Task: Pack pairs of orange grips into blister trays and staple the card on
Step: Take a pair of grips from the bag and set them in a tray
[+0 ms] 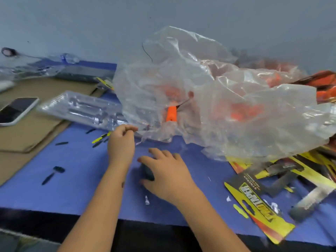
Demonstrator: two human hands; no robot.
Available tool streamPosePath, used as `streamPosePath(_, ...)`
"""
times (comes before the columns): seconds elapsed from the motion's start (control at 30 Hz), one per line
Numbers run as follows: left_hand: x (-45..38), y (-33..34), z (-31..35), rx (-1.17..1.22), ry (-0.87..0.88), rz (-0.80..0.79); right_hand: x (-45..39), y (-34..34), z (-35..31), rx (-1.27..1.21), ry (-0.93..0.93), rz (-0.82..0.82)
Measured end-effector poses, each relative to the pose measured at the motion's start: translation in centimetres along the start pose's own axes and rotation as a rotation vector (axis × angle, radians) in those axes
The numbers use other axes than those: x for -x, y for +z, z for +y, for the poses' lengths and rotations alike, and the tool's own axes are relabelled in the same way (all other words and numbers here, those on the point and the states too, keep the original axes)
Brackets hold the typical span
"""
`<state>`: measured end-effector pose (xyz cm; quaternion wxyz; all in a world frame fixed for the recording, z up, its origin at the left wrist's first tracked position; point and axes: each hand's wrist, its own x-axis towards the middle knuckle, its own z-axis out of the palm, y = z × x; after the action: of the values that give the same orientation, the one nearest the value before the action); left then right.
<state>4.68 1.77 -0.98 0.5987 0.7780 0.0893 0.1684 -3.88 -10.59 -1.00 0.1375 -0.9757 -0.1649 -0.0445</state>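
A big crumpled clear plastic bag lies on the blue table, with several orange grips inside it. One orange grip pokes out through a hole in the bag. My left hand pinches the bag's lower left edge. My right hand rests over a small dark object on the table, fingers curled round it. A clear blister tray lies left of the bag. Yellow and black printed cards lie scattered at the right.
A phone lies on brown cardboard at the left. Small black and yellow offcuts dot the table, with a small black piece nearer me. More clear trays lie at the far left by the grey wall.
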Motion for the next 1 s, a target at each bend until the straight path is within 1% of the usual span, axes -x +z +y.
streamPosePath(0.07, -1.4, -1.0, -1.1, -0.083, -0.01, 0.018, -0.5, -0.2, 0.7, 0.07, 0.001, -0.005)
streamPosePath(0.1, -2.0, -1.3, -1.4, -0.139, 0.001, 0.042, -0.6, -0.7, 1.2, 0.111, 0.031, 0.013)
streamPosePath(0.13, -2.6, -1.7, -1.7, -0.192, 0.032, 0.07, -0.6, -1.2, 1.8, 0.175, 0.085, 0.035)
streamPosePath(0.2, -3.7, -2.1, -2.0, -0.286, 0.162, 0.116, -0.6, -2.1, 2.8, 0.314, 0.235, 0.075)
streamPosePath(0.23, -4.5, -2.1, -2.0, -0.344, 0.233, 0.112, -0.8, -2.5, 3.1, 0.35, 0.305, 0.11)
streamPosePath(0.27, -5.5, -2.0, -2.0, -0.414, 0.283, 0.073, -1.0, -2.8, 3.0, 0.343, 0.349, 0.165)
streamPosePath(0.3, -6.5, -1.8, -2.0, -0.503, 0.31, -0.002, -1.4, -2.9, 2.8, 0.293, 0.354, 0.236)
streamPosePath(0.37, -8.2, -1.2, -2.1, -0.73, 0.319, -0.194, -2.4, -2.3, 1.8, 0.133, 0.235, 0.385)
streamPosePath(0.4, -8.6, -0.8, -2.2, -0.834, 0.32, -0.279, -3.0, -2.0, 1.0, 0.048, 0.149, 0.4)
streamPosePath(0.43, -8.9, -0.5, -2.3, -0.914, 0.35, -0.342, -3.6, -1.6, 0.2, -0.037, 0.073, 0.351)
streamPosePath(0.47, -9.0, -0.1, -2.5, -0.967, 0.406, -0.38, -4.2, -1.1, -0.5, -0.123, 0.014, 0.267)
streamPosePath(0.5, -8.9, 0.1, -2.7, -0.997, 0.471, -0.39, -4.8, -0.5, -1.1, -0.209, -0.036, 0.181)
streamPosePath(0.57, -8.9, -0.1, -3.1, -1.045, 0.571, -0.384, -6.0, 0.7, -1.4, -0.301, -0.092, 0.086)
streamPosePath(0.63, -9.2, -0.8, -3.3, -1.039, 0.647, -0.374, -7.1, 1.6, -0.8, -0.24, -0.054, 0.087)
streamPosePath(0.7, -9.7, -1.5, -3.3, -0.973, 0.696, -0.371, -7.9, 2.0, 0.7, -0.097, 0.089, 0.155)
streamPosePath(0.73, -9.9, -1.7, -3.2, -0.955, 0.717, -0.392, -8.1, 1.9, 1.7, -0.058, 0.184, 0.19)
streamPosePath(0.8, -10.2, -1.7, -2.9, -0.845, 0.718, -0.519, -8.0, 1.8, 3.4, -0.148, 0.326, 0.227)
streamPosePath(0.87, -10.5, -1.4, -2.4, -0.695, 0.645, -0.668, -7.7, 2.1, 4.4, -0.266, 0.337, 0.231)
streamPosePath(0.93, -10.9, -1.0, -1.8, -0.626, 0.537, -0.711, -7.6, 2.6, 4.7, -0.314, 0.318, 0.239)
streamPosePath(1.0, -11.1, -0.8, -1.6, -0.524, 0.383, -0.73, -7.5, 2.8, 4.8, -0.373, 0.321, 0.278)
